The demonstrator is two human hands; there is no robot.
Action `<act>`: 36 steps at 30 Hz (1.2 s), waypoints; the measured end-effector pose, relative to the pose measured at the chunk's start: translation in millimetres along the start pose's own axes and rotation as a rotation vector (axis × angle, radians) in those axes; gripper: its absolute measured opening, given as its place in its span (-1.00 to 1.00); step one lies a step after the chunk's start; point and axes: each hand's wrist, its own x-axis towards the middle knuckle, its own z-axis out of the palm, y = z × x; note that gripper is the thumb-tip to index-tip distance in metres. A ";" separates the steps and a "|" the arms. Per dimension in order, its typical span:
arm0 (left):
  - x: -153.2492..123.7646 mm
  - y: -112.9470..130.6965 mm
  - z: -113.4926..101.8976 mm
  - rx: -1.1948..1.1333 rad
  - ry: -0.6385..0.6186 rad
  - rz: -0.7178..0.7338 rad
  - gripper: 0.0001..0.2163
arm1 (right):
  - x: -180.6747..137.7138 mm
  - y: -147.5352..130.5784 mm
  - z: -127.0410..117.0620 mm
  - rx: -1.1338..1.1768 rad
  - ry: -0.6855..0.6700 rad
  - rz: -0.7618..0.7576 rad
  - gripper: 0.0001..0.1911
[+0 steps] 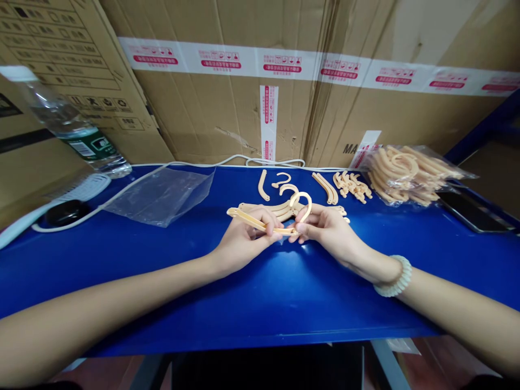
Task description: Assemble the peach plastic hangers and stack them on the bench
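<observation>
Between my hands, above the blue table, is a beige plastic hanger arm (247, 219) that slants up to the left. My left hand (246, 238) is closed round it, thumb and fingers pinching near its inner end. My right hand (329, 232) pinches the base of a curved hanger hook (304, 203), which stands upright against the arm's inner end. Fingers hide how the two pieces meet. Just behind lie hangers (280, 208) of the same beige plastic, partly covered by my hands. A loose arm piece (264, 186) and a loose hook (283, 177) lie farther back.
At the back right are arm pieces (325, 188), a pile of small hooks (352, 186), a clear bag of beige parts (410, 170) and a phone (475, 210). On the left are a plastic bag (162, 196), white cable (140, 187), black mouse (67, 213), comb (87, 187) and bottle (87, 138). Cardboard boxes (227, 114) stand behind.
</observation>
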 end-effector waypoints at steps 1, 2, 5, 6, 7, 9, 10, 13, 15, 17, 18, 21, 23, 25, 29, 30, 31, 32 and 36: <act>0.0 0.2 0.2 -0.005 -0.007 -0.004 -0.80 | 0.0 0.0 -0.2 -0.014 0.001 0.004 -0.68; 0.0 0.5 0.3 -0.008 -0.011 -0.007 -0.80 | 0.0 0.1 -0.5 -0.032 0.002 0.007 -0.69; 0.0 0.7 0.3 -0.019 -0.013 -0.009 -0.78 | 0.2 0.5 -0.5 -0.078 0.000 -0.003 -0.72; 0.0 0.4 0.3 -0.026 -0.013 -0.011 -0.78 | 0.2 0.5 -0.2 -0.084 -0.001 -0.010 -0.73; 0.0 -0.1 0.2 -0.037 -0.014 -0.013 -0.78 | 0.0 0.3 0.3 -0.086 0.000 -0.014 -0.74; -0.1 -1.4 0.0 -0.058 -0.019 -0.022 -0.78 | -0.4 -0.2 1.7 -0.079 0.006 -0.017 -0.75; -0.1 -2.2 -0.3 -0.065 -0.021 -0.030 -0.78 | -0.7 -0.5 2.4 -0.074 0.014 -0.014 -0.75; -0.3 -4.1 -1.0 -0.071 -0.018 -0.049 -0.78 | -1.4 -0.5 4.2 -0.063 0.034 -0.005 -0.75; -0.7 -4.7 -1.4 -0.053 -0.016 -0.045 -0.77 | -1.9 0.6 5.3 -0.056 0.042 -0.007 -0.75; -1.2 -4.5 -1.1 0.003 -0.014 -0.030 -0.77 | -2.5 2.0 6.5 -0.052 0.056 -0.014 -0.75; -1.5 -4.1 -0.7 0.029 -0.014 -0.025 -0.77 | -2.8 2.6 7.2 -0.052 0.064 -0.015 -0.74; -1.9 -2.6 0.9 0.036 0.003 -0.030 -0.76 | -3.5 2.7 9.2 -0.047 0.083 -0.006 -0.71; -1.4 -1.9 1.5 -0.013 0.027 -0.060 -0.76 | -3.8 0.6 10.0 -0.057 0.098 -0.009 -0.68; -0.2 -1.8 1.2 -0.046 0.061 -0.107 -0.77 | -4.1 -2.9 10.1 -0.099 0.123 -0.041 -0.68; 1.7 -2.2 0.4 -0.116 0.150 -0.183 -0.67 | -5.5 -7.6 10.2 -0.122 0.139 -0.070 -0.68; 1.8 -2.2 0.7 -0.132 0.157 -0.189 -0.64 | -6.1 -7.4 10.8 -0.099 0.125 -0.055 -0.67; 1.8 -2.3 1.2 -0.144 0.148 -0.193 -0.61 | -6.8 -6.7 11.8 -0.076 0.105 -0.039 -0.66; 1.6 -2.4 1.9 -0.154 0.124 -0.198 -0.60 | -7.5 -5.7 13.1 -0.059 0.085 -0.026 -0.65; 1.0 -3.9 3.4 -0.181 -0.043 -0.262 -0.66 | -8.3 -7.5 15.6 -0.053 0.013 -0.014 -0.62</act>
